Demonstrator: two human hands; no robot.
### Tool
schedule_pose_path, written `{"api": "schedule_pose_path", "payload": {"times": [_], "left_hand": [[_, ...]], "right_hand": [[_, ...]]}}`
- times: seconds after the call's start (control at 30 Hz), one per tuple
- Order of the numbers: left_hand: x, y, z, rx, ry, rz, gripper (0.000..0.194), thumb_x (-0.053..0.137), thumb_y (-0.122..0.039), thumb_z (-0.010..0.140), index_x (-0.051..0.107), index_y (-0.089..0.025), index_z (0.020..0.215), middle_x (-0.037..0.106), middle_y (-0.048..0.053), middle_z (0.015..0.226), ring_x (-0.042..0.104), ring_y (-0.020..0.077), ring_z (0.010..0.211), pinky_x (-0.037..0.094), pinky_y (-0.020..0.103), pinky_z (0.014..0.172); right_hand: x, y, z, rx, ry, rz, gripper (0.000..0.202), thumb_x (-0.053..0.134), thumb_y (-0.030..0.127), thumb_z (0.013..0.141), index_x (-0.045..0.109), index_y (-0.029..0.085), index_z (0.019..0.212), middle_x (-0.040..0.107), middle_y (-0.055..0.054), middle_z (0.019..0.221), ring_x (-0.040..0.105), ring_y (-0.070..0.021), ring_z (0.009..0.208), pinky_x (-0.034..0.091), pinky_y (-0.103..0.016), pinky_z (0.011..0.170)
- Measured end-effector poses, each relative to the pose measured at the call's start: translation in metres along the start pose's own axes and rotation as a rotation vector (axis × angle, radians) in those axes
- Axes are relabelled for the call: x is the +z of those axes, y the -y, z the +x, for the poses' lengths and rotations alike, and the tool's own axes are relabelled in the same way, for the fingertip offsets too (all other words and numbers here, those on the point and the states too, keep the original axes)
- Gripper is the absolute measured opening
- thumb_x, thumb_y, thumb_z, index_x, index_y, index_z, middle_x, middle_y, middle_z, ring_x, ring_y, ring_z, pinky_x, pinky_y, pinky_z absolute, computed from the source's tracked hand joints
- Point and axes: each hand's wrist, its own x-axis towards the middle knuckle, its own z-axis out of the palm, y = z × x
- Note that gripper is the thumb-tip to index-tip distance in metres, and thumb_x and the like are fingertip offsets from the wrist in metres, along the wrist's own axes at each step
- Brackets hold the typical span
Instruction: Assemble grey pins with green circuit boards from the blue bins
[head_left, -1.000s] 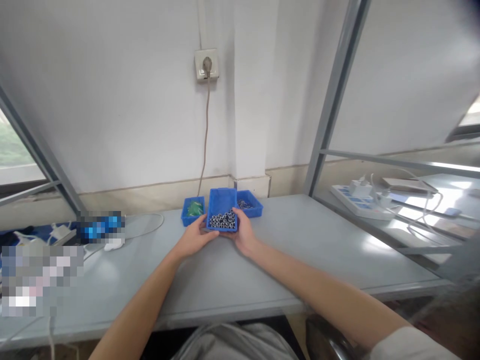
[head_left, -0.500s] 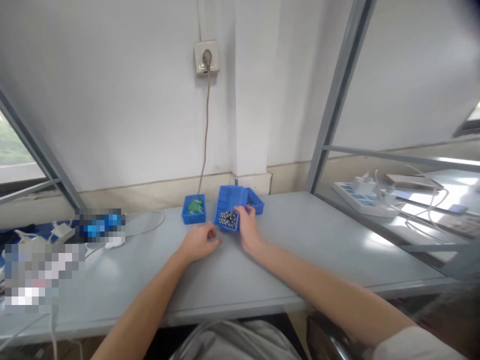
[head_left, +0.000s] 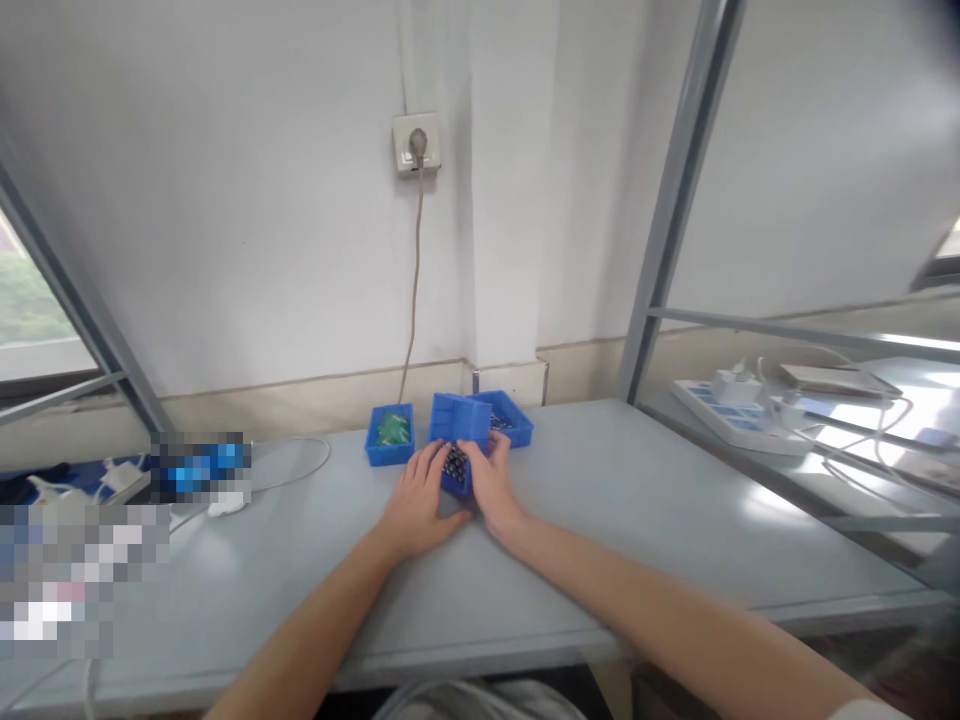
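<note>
A blue bin (head_left: 459,412) leans tilted toward me, with shiny metal balls (head_left: 454,464) gathered at its near end. My right hand (head_left: 495,485) grips its right side, thumb at the rim. At the left side of the same bin is my left hand (head_left: 421,500), fingers spread, fingertips by the balls and thumb stretched below the bin. Another blue bin (head_left: 389,456) with green items (head_left: 393,429) stands to the left. Behind the tilted bin, to the right, a third blue bin (head_left: 517,436) holds small pieces that I cannot make out.
All the bins are on a grey table (head_left: 645,510) against the wall. A plugged-in cable (head_left: 415,290) hangs behind them. Cables and a white adapter (head_left: 124,482) lie at the left. Beyond the metal frame (head_left: 660,250), a power strip (head_left: 731,415) sits at the right.
My left hand has moved up and right to the tilted bin, its fingers now spread at the left side. The view has tipped up slightly. My right hand still holds the bin.
</note>
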Motion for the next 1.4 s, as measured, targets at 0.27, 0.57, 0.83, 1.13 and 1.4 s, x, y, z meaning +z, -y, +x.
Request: {"api": "schedule_pose_path", "payload": {"times": [0.27,0.57,0.83,1.13,1.4], "left_hand": [[-0.001,-0.002,0.009,0.019,0.055,0.096,0.084,0.063,-0.044,0.081,0.021,-0.023,0.15,0.024,0.014,0.157,0.021,0.0327,0.144,0.023,0.053,0.113],[0.003,0.003,0.007,0.021,0.082,0.039,0.077,0.063,-0.046,0.081,0.03,-0.019,0.145,0.037,0.018,0.148,0.028,0.0344,0.141,0.03,0.053,0.11],[0.006,0.009,0.008,0.084,0.091,-0.017,0.08,0.058,-0.056,0.083,0.028,-0.014,0.144,0.035,0.021,0.146,0.025,0.0349,0.142,0.025,0.054,0.116],[0.01,0.013,0.007,0.071,0.096,0.072,0.082,0.051,-0.059,0.086,0.021,-0.013,0.147,0.035,0.022,0.147,0.026,0.0367,0.141,0.03,0.058,0.112],[0.01,0.012,0.005,0.06,0.108,0.064,0.082,0.049,-0.059,0.088,0.018,-0.013,0.148,0.03,0.022,0.15,0.024,0.0359,0.143,0.03,0.058,0.113]], "right_hand": [[0.002,0.003,-0.008,-0.084,0.063,-0.008,0.045,0.066,0.032,0.069,0.035,0.028,0.101,0.058,0.0,0.103,0.057,-0.0183,0.097,0.043,-0.036,0.095],[0.002,0.002,-0.011,-0.119,0.093,-0.039,0.049,0.064,0.03,0.069,0.035,0.027,0.107,0.056,-0.002,0.106,0.056,-0.0179,0.096,0.042,-0.037,0.096],[0.0,0.008,-0.009,-0.232,0.17,-0.111,0.06,0.062,0.037,0.076,0.038,0.026,0.129,0.056,-0.006,0.124,0.054,-0.0205,0.113,0.034,-0.038,0.108],[-0.001,-0.001,0.0,-0.356,0.108,-0.201,0.059,0.069,0.04,0.073,0.049,0.021,0.125,0.064,-0.009,0.117,0.062,-0.0242,0.104,0.046,-0.042,0.099],[-0.003,0.008,-0.004,-0.433,0.092,-0.319,0.065,0.073,0.045,0.07,0.052,0.02,0.126,0.068,-0.009,0.108,0.065,-0.0253,0.095,0.051,-0.042,0.09]]}}
